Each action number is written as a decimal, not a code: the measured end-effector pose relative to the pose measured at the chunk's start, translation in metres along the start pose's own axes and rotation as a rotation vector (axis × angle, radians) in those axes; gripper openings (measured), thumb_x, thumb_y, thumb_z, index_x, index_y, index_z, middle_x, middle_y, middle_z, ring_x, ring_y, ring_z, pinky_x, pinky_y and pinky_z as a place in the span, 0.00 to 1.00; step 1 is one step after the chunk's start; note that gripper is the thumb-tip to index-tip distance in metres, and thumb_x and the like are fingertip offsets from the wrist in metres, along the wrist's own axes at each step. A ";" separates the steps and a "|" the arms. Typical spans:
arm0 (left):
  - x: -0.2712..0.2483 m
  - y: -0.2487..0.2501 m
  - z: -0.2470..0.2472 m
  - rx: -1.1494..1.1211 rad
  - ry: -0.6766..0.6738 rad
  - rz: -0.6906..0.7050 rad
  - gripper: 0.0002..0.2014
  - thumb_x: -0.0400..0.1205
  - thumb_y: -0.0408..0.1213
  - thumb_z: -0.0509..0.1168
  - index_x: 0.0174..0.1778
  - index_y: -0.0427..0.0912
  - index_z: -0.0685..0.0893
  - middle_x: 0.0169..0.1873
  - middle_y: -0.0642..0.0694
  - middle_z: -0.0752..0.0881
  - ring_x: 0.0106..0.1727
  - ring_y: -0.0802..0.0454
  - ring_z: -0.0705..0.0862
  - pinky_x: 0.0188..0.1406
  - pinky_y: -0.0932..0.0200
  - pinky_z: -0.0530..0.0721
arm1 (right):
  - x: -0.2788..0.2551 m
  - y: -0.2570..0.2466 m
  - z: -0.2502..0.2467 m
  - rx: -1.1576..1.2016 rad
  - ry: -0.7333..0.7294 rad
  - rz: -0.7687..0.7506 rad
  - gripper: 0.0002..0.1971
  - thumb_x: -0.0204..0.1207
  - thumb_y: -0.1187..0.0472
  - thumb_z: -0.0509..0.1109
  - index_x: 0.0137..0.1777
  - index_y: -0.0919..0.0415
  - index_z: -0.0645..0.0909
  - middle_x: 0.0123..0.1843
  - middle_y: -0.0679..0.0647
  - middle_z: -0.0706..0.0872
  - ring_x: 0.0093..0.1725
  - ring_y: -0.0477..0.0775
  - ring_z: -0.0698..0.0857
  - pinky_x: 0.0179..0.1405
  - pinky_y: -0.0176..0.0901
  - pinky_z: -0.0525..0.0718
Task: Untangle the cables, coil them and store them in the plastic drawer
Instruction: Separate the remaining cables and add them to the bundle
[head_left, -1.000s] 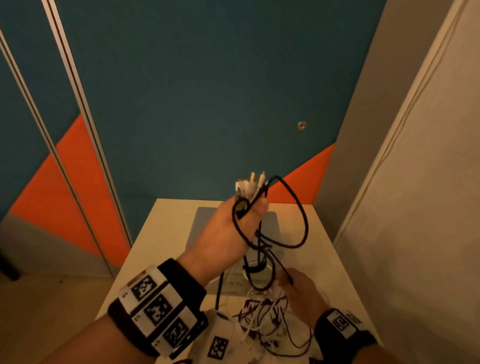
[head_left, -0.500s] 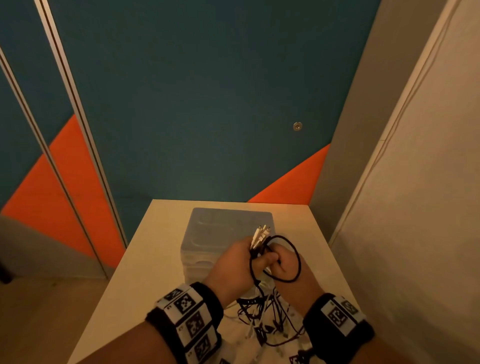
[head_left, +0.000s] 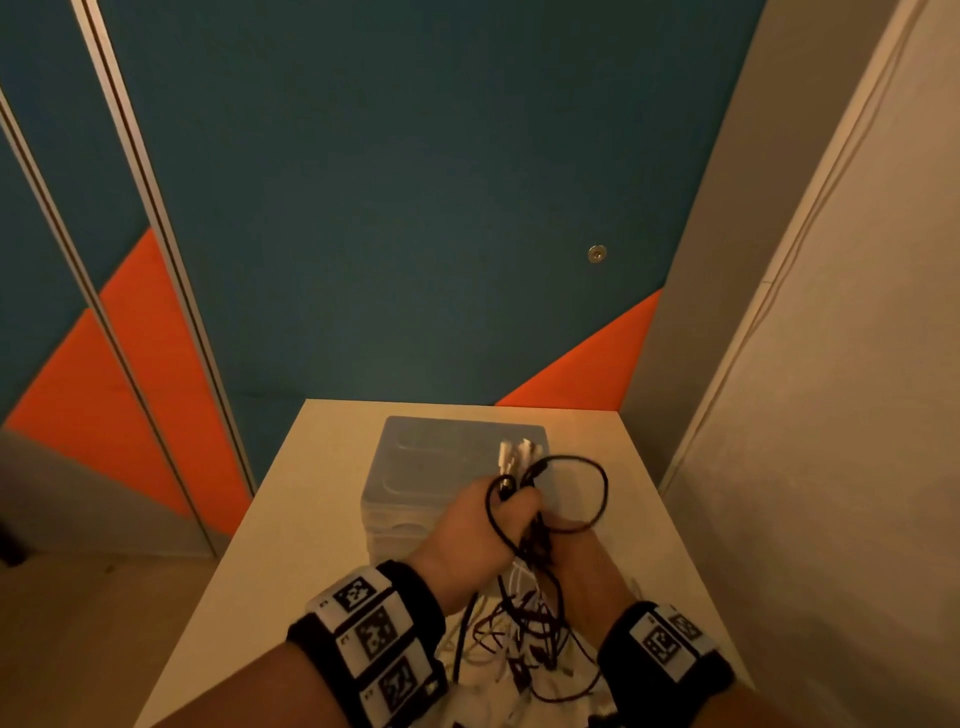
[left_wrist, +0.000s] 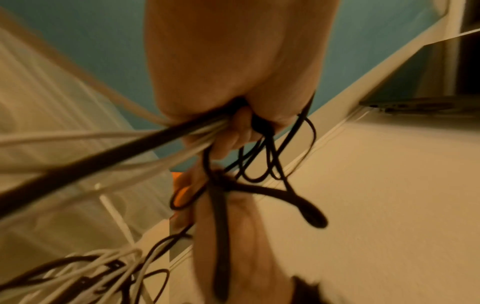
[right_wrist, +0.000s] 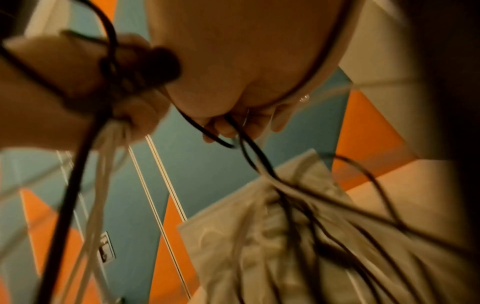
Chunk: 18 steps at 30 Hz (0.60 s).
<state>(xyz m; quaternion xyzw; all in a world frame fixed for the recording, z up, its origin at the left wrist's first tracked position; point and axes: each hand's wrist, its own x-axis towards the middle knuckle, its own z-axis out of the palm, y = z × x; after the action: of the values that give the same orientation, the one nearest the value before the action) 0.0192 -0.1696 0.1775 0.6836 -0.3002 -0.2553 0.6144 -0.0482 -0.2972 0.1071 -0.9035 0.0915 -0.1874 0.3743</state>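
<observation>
My left hand (head_left: 483, 525) grips a bundle of cable ends in its fist, just above the plastic drawer unit (head_left: 441, 457). White plugs (head_left: 514, 451) stick up out of the fist, and a thin black cable (head_left: 597, 493) loops out to the right. My right hand (head_left: 574, 545) sits right beside and below the left; its curled fingers (right_wrist: 228, 127) pinch thin black strands (right_wrist: 249, 148). From the left hand (left_wrist: 233, 61) black and white cables (left_wrist: 109, 158) run down. The rest of the tangle (head_left: 524, 649) lies on the table between my wrists.
The small white table (head_left: 301, 519) stands in a corner, with a blue and orange wall behind and a pale wall close on the right. The translucent drawer unit (right_wrist: 259, 226) appears closed. The table's left edge drops to the floor.
My left hand has come down from a raised position to just above the drawer unit. My right hand has risen from the tangle to meet it at the bundle.
</observation>
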 end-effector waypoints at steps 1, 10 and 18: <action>-0.001 0.005 0.000 -0.028 0.025 0.004 0.18 0.85 0.38 0.61 0.32 0.31 0.72 0.25 0.41 0.70 0.28 0.48 0.68 0.29 0.52 0.67 | -0.002 0.002 0.001 -0.021 -0.033 0.015 0.10 0.78 0.60 0.64 0.53 0.49 0.85 0.45 0.51 0.90 0.45 0.51 0.88 0.53 0.58 0.86; -0.002 0.037 -0.022 -0.175 0.237 0.097 0.21 0.85 0.36 0.60 0.25 0.49 0.65 0.21 0.50 0.62 0.24 0.53 0.60 0.24 0.53 0.59 | -0.020 0.012 0.002 -0.151 -0.081 0.092 0.28 0.83 0.56 0.62 0.77 0.35 0.58 0.57 0.50 0.84 0.59 0.50 0.79 0.61 0.40 0.78; -0.010 0.056 -0.033 -0.182 0.300 0.149 0.20 0.80 0.42 0.62 0.23 0.50 0.65 0.23 0.48 0.61 0.30 0.39 0.54 0.28 0.44 0.55 | -0.012 0.041 0.012 -0.165 -0.048 0.054 0.08 0.80 0.52 0.66 0.54 0.37 0.72 0.38 0.35 0.79 0.41 0.33 0.80 0.43 0.28 0.74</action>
<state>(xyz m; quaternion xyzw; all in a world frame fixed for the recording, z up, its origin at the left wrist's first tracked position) 0.0310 -0.1432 0.2367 0.6316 -0.2306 -0.1303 0.7286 -0.0556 -0.3148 0.0666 -0.9327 0.1219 -0.1474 0.3057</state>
